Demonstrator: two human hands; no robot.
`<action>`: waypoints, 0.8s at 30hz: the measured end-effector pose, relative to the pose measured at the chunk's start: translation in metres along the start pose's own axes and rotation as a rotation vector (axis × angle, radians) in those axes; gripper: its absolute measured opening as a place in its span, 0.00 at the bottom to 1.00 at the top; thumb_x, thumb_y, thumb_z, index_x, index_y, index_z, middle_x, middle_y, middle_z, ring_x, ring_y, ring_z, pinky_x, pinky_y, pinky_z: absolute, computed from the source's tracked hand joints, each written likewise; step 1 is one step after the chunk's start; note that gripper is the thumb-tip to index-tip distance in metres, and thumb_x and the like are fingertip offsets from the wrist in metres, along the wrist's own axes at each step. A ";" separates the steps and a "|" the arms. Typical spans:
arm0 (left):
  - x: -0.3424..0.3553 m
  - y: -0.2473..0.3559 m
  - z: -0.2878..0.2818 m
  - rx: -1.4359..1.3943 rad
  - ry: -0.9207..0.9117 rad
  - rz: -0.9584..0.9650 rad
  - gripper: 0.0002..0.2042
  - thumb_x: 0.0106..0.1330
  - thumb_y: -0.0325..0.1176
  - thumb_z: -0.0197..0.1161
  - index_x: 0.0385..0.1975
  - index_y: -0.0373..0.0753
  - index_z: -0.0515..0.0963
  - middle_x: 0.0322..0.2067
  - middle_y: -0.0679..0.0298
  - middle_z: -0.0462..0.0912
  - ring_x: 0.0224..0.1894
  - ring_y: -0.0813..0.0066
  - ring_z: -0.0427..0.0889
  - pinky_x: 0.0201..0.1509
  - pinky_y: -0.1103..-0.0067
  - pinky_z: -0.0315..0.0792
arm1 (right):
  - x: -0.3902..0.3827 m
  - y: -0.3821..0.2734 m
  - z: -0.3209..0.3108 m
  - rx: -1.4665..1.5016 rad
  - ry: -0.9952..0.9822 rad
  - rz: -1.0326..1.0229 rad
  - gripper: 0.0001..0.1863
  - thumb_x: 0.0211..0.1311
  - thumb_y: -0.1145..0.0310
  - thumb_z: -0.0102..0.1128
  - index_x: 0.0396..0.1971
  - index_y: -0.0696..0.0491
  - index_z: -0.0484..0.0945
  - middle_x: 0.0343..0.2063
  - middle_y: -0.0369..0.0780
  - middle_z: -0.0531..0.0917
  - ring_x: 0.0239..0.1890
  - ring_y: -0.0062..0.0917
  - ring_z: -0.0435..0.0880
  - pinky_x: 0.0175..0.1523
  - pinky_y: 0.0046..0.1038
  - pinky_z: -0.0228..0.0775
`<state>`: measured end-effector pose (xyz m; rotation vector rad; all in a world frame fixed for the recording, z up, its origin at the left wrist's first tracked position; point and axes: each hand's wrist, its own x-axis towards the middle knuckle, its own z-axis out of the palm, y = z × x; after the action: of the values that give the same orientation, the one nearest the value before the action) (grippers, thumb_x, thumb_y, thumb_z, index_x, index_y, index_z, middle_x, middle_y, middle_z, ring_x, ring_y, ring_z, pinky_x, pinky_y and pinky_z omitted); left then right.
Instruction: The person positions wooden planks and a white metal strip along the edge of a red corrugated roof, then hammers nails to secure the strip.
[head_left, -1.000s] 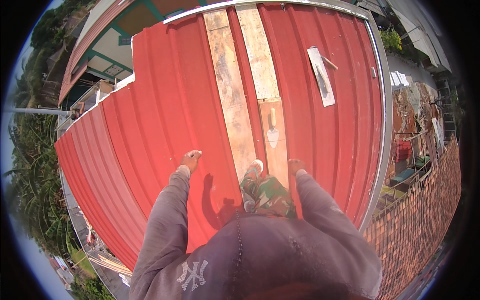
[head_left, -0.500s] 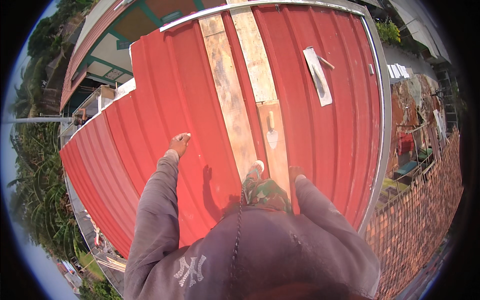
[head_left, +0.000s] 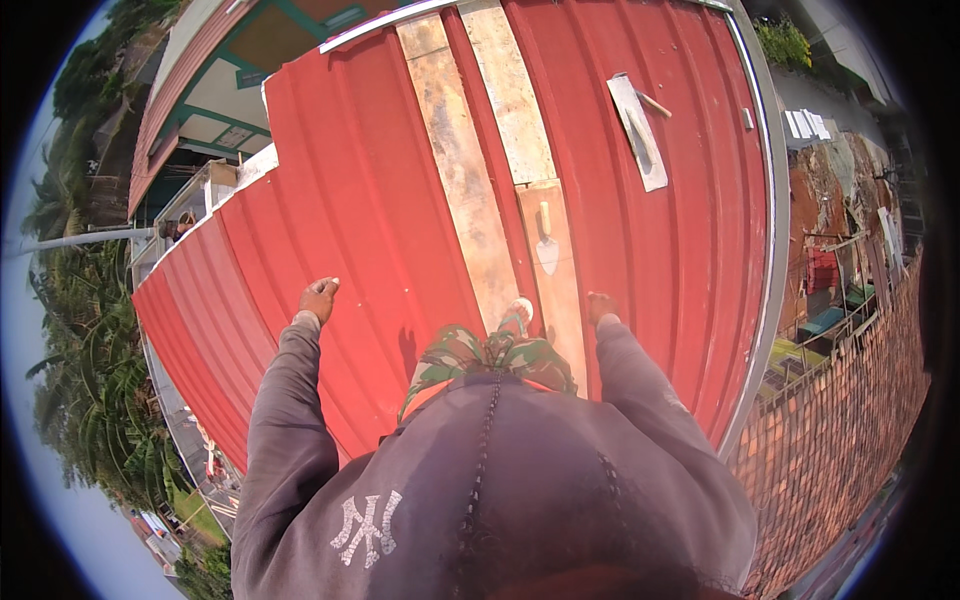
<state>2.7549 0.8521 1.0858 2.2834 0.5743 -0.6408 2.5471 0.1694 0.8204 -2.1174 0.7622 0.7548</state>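
Observation:
My left hand hangs above the red ribbed metal roof, fingers curled in and nothing seen in them. My right hand is just right of the plywood strip, also curled closed, with nothing visible in it. Ahead of it a small pointed trowel with a pale handle lies on that strip. Farther off to the right, on the bare red sheet, rests a long flat plastering float, with a wooden handle-like rod against its far end. One of my feet shows by the planks.
Two pale board runs, a left plank and a right plank, stretch away over the ribs. A metal edge bounds the roof at right, above a lower tiled roof. At the left edge another person is partly visible near a pipe.
My body has moved forward a little along the planks. The left hand has swung outward to the left and lowered; the right hand has come farther forward into view. The tools lie unmoved.

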 end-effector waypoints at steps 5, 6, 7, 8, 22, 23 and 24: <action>-0.015 -0.081 0.089 0.066 -0.184 -0.237 0.27 0.74 0.52 0.65 0.67 0.43 0.79 0.54 0.63 0.87 0.54 0.59 0.86 0.48 0.67 0.80 | 0.013 0.072 0.010 0.326 -0.024 0.168 0.18 0.66 0.67 0.65 0.55 0.48 0.80 0.47 0.45 0.89 0.54 0.37 0.88 0.59 0.40 0.82; 0.009 -0.060 0.190 0.066 -0.409 -0.136 0.29 0.74 0.53 0.64 0.70 0.45 0.76 0.57 0.59 0.86 0.57 0.59 0.86 0.51 0.67 0.81 | 0.027 0.157 -0.063 0.573 0.089 0.333 0.18 0.67 0.66 0.65 0.56 0.48 0.80 0.47 0.46 0.89 0.53 0.37 0.89 0.58 0.41 0.82; -0.033 -0.081 0.159 0.247 -0.384 -0.131 0.28 0.75 0.56 0.59 0.64 0.42 0.80 0.57 0.54 0.86 0.61 0.56 0.84 0.60 0.66 0.76 | 0.004 0.105 -0.007 0.674 0.020 0.443 0.18 0.67 0.65 0.64 0.57 0.49 0.79 0.46 0.45 0.90 0.51 0.37 0.90 0.56 0.41 0.83; -0.079 -0.119 0.134 0.405 -0.394 -0.153 0.29 0.75 0.58 0.56 0.62 0.41 0.82 0.58 0.51 0.86 0.63 0.54 0.83 0.65 0.65 0.74 | -0.032 0.048 0.018 0.717 -0.037 0.551 0.19 0.68 0.65 0.63 0.57 0.49 0.79 0.46 0.45 0.90 0.50 0.37 0.91 0.54 0.42 0.83; 0.047 0.042 0.135 0.286 -0.270 -0.111 0.28 0.75 0.57 0.58 0.62 0.40 0.83 0.61 0.51 0.85 0.65 0.55 0.82 0.71 0.64 0.71 | -0.048 0.026 -0.018 0.577 -0.015 0.516 0.21 0.70 0.58 0.65 0.58 0.51 0.81 0.41 0.41 0.86 0.49 0.35 0.86 0.54 0.45 0.81; 0.067 0.054 0.137 0.267 -0.213 -0.044 0.27 0.73 0.56 0.63 0.60 0.39 0.84 0.59 0.52 0.86 0.65 0.57 0.82 0.71 0.65 0.71 | -0.039 0.011 -0.018 0.621 -0.019 0.536 0.22 0.70 0.59 0.65 0.59 0.51 0.81 0.42 0.41 0.86 0.50 0.35 0.86 0.55 0.44 0.81; 0.081 0.067 0.140 0.223 -0.231 -0.079 0.27 0.73 0.55 0.63 0.60 0.38 0.84 0.60 0.52 0.86 0.65 0.56 0.82 0.72 0.65 0.71 | -0.031 -0.003 -0.021 0.662 -0.013 0.572 0.22 0.70 0.59 0.65 0.60 0.50 0.80 0.43 0.41 0.87 0.52 0.35 0.86 0.57 0.43 0.81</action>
<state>2.8163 0.7253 0.9817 2.3548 0.5033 -1.0376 2.5344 0.1633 0.8553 -1.3040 1.4136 0.6717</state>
